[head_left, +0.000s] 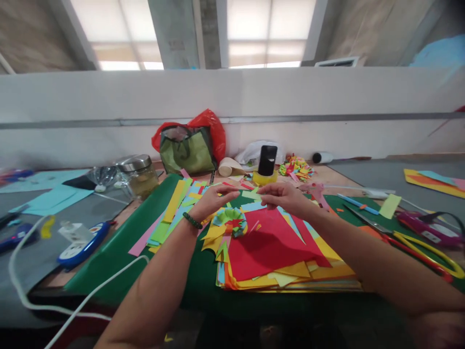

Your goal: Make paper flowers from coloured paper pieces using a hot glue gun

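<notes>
My left hand (217, 198) and my right hand (283, 196) are raised facing each other over the middle of the table. The right thumb and fingers are pinched at the end of a short pale green paper strip (251, 195). My left thumb and fingers are closed together near its other end; anything between them is too small to make out. Below the left hand lies a fringed paper flower (229, 223) in light blue, yellow and red. Beside it, a red paper sheet (272, 242) tops a stack of coloured paper (298, 287).
Coloured strips (170, 213) lie left on a green mat (109, 257). Scissors (378, 225) and a purple glue gun (428, 229) are at right. Behind stand a phone (268, 160), a fringed paper ball (296, 167), a green bag (187, 150) and a glass jar (138, 179).
</notes>
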A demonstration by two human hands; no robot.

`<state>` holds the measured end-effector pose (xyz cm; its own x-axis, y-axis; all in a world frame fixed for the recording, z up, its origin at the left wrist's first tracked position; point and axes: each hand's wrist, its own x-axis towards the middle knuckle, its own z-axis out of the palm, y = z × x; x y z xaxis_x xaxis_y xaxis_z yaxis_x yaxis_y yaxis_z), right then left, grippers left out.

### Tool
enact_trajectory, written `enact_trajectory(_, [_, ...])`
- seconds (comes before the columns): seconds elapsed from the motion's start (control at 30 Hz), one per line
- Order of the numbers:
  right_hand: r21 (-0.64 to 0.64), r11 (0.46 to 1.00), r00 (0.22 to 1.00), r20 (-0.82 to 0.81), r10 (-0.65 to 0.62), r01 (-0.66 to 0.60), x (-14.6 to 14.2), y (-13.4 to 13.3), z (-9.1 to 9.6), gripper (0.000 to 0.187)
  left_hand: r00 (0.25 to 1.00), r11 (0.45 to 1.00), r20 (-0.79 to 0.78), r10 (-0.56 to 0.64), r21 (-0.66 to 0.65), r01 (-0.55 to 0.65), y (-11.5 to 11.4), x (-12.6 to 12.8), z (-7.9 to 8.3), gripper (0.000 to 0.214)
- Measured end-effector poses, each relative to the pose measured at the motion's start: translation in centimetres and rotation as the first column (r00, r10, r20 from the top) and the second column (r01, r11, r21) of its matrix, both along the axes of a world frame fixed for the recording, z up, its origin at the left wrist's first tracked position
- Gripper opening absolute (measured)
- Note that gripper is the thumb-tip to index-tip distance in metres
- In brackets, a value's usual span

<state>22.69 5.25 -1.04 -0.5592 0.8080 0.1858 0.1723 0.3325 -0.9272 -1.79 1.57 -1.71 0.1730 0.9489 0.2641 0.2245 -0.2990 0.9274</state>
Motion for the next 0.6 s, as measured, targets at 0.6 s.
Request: enact_trajectory(0.6, [0.475, 0.874, 0.983, 0.084, -0.161, 0.103, -0.5, -1.3, -2.2, 0.013, 0.995, 0.996, 0.095, 0.015, 0.089, -0.023, -1.5, 3.8, -0.5, 0.017])
